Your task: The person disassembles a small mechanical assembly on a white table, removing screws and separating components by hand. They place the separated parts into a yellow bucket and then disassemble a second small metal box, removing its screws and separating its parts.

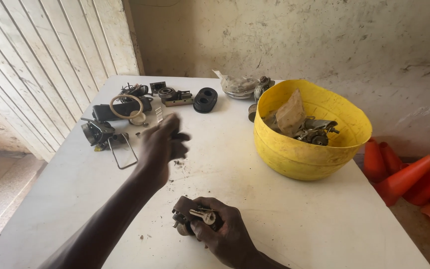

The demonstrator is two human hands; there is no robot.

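Right hand [225, 234] grips a metal part [191, 219], perhaps a lock; left hand [162, 144] hovers.

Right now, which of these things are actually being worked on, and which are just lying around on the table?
In hand:
- metal part, held in the right hand
- left hand, raised over the table, its fingers blurred

Lying about:
- yellow bowl of scrap parts
- black rubber piece
- ring
- small motor
- orange cones

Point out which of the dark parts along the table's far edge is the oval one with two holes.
It is the black oval rubber block, rightmost of that row, beside the grey bearing bracket; only it shows two round holes.
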